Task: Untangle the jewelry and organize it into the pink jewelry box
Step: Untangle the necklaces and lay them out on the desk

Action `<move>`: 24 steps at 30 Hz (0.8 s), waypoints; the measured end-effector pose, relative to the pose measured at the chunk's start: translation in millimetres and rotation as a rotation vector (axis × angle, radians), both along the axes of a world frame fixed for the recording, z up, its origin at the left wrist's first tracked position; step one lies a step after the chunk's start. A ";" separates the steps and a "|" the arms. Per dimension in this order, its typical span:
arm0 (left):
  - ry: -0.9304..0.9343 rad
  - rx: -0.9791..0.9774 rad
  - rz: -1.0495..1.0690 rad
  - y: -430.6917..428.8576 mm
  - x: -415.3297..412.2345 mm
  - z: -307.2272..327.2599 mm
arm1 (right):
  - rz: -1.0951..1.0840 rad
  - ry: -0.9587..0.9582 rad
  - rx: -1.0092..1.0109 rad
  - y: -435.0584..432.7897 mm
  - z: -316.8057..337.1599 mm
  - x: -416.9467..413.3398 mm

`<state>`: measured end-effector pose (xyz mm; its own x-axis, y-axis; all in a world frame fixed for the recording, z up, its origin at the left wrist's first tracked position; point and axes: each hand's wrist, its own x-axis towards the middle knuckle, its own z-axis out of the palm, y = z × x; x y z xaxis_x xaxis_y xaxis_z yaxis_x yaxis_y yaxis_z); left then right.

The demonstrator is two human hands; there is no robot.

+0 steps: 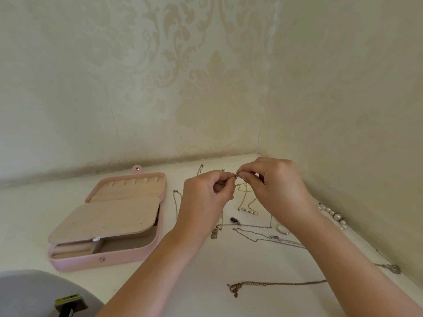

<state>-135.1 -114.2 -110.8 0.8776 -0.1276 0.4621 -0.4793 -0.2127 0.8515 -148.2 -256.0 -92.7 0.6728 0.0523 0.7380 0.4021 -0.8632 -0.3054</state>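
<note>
My left hand (207, 193) and my right hand (274, 181) are raised over the white tabletop, each pinching an end of a thin gold chain necklace (245, 197). Its pearl bar pendant (247, 210) hangs just above the surface. The pink jewelry box (146, 250) lies open at the left, its beige inner flap (107, 218) folded over the lower tray. Several silver chains (258, 236) lie tangled below my hands, one with a dark oval pendant (234, 220). A coppery chain (274, 283) stretches across the front.
A pearl strand (333, 216) lies against the right wall, and a silver ring (282, 229) rests near my right wrist. Another pendant (393, 268) sits by the right wall. A grey rounded object (34, 291) fills the lower left corner. Patterned walls close off the back and right.
</note>
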 end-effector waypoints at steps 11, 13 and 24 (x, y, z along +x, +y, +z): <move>0.139 -0.160 -0.044 0.1 4.0 1.7 | -0.078 -0.021 0.055 9.8 -4.4 -1.5; 0.185 -0.199 -0.077 1.3 5.3 3.8 | -0.031 0.037 0.133 7.4 -0.3 -4.2; 0.275 -0.258 -0.153 3.8 6.7 8.4 | 0.076 0.120 0.187 6.5 6.7 -8.3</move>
